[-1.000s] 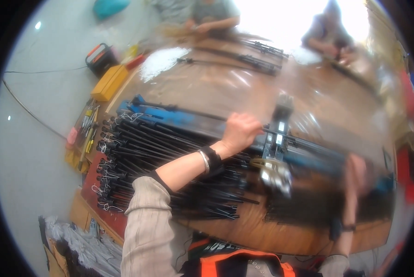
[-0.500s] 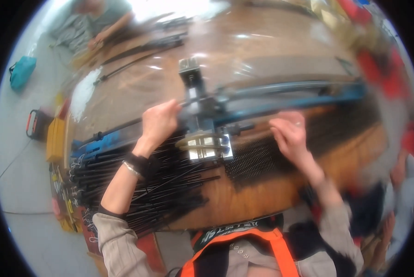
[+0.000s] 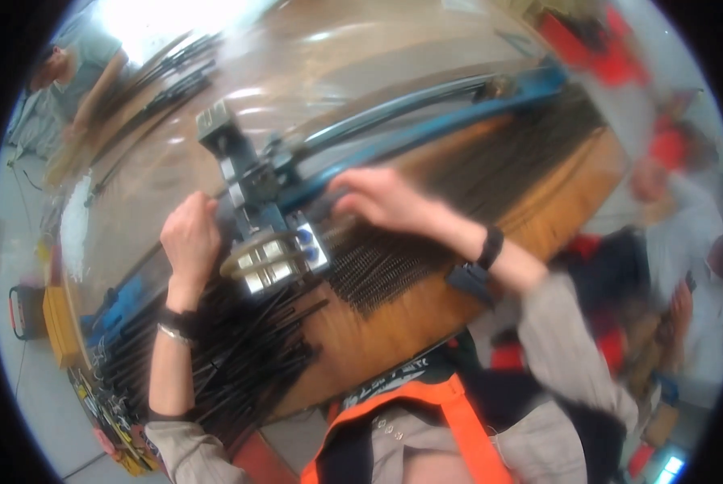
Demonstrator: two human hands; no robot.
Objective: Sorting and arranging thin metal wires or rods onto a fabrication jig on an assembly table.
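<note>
Fixture (image 3: 252, 181) dark and boxy, with silvery blocks (image 3: 269, 277)

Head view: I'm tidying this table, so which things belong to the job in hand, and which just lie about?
Likely in the job:
- metal fixture, between left hand and right hand
- blue bar
- black rods
- dark coils

Apparently lying about:
- yellow box
- dark case
- white heap

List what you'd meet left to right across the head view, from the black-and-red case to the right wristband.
Black-and-red case → yellow box → blue part → left hand → metal fixture → right hand → right wrist's black wristband.
</note>
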